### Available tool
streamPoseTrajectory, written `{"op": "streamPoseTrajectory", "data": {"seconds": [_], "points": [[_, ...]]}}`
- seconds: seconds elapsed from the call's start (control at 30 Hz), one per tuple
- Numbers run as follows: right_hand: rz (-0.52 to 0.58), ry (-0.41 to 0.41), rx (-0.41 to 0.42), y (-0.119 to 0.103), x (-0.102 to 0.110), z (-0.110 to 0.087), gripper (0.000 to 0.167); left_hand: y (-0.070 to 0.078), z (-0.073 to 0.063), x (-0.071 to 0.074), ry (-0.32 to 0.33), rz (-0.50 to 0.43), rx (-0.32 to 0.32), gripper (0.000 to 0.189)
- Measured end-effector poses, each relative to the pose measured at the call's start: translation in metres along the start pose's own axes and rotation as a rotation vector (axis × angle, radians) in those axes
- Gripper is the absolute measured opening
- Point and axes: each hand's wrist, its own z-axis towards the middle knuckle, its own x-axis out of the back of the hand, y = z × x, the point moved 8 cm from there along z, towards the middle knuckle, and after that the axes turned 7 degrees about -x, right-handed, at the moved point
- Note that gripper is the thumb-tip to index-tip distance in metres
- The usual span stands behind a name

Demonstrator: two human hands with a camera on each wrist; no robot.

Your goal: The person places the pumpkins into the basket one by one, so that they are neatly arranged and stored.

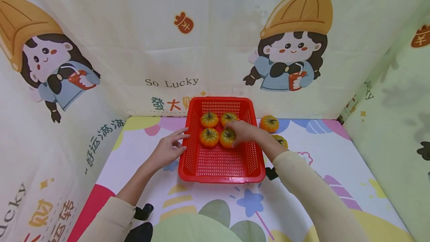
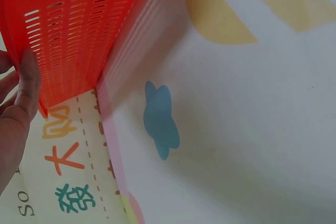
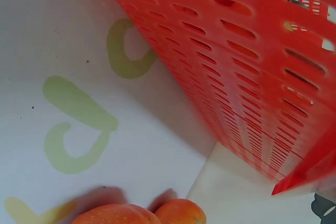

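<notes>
A red plastic basket (image 1: 221, 176) with slotted walls stands on the table, holding several small orange pumpkins in two rows. My right hand (image 1: 243, 132) reaches down over the right rim and grips the front right pumpkin (image 1: 227, 139). Beside that one sits another pumpkin (image 1: 209, 137), with two more, a left pumpkin (image 1: 209, 119) and a right pumpkin (image 1: 229, 117), behind. At the left rim my left hand (image 1: 168, 149) holds the basket's edge. In the left wrist view, a digit of the left hand (image 2: 18, 108) lies against the basket's outer wall (image 2: 73, 40).
Two more pumpkins lie outside the basket on the right: one pumpkin (image 1: 269, 123) near the back wall, another pumpkin (image 1: 280, 141) partly behind my right forearm. A patterned cloth (image 1: 208, 66) hangs behind the table (image 1: 201, 204) and along both sides.
</notes>
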Motion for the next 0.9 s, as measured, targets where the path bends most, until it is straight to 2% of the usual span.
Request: {"op": "streamPoseTrajectory", "data": {"seconds": [0.37,0.6,0.9], "points": [[0.003,-0.037,-0.064,0.002,-0.004,0.003,0.074,-0.003,0.000,-0.001,0.004,0.002,0.005,0.045],[0.026,-0.062,-0.118,0.008,-0.006,0.003,0.080,-0.003,0.000,-0.002,0.000,-0.007,0.012,0.045],[0.024,-0.075,-0.150,0.011,-0.006,0.003,0.087,-0.002,0.000,-0.002,0.000,0.000,0.023,0.045]]}}
